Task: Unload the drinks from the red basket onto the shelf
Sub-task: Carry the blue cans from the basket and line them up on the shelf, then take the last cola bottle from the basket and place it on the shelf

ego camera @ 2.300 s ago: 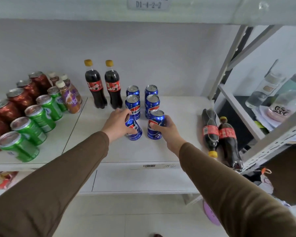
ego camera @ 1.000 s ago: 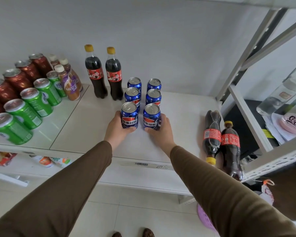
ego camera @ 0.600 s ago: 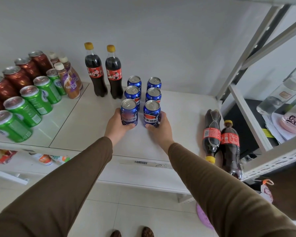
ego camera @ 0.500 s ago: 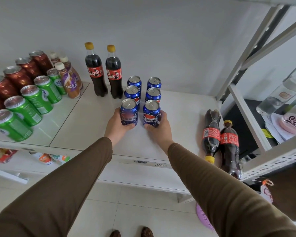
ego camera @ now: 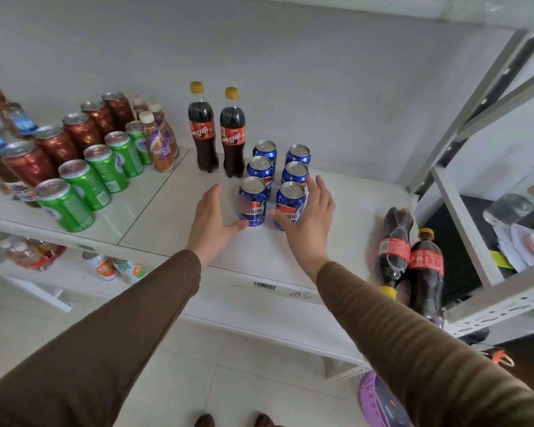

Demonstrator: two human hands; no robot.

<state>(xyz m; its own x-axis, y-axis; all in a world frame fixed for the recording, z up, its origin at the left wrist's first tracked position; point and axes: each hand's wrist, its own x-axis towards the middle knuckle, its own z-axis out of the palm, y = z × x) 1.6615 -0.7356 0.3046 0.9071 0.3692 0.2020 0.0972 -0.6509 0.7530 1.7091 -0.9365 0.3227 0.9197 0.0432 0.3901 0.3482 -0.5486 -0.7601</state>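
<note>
Several blue cola cans stand in two rows on the white shelf (ego camera: 346, 211). The front left can (ego camera: 253, 201) and the front right can (ego camera: 290, 204) stand upright. My left hand (ego camera: 211, 223) is spread just left of the front left can, thumb tip near its base, gripping nothing. My right hand (ego camera: 309, 223) is spread at the right of the front right can, fingers straight, thumb near its label. Two upright cola bottles (ego camera: 218, 131) stand behind the cans. No red basket is in view.
Green cans (ego camera: 87, 180), red cans (ego camera: 62, 140) and coffee bottles (ego camera: 159, 143) fill the shelf's left part. Two cola bottles (ego camera: 410, 263) lie at the right edge beside the metal upright (ego camera: 463, 118). A purple basket (ego camera: 379, 402) is on the floor below right. A lower shelf holds more drinks.
Both hands have let go of the two front blue cans and drawn back slightly with fingers spread. The cans stay upright in line with the rows behind.
</note>
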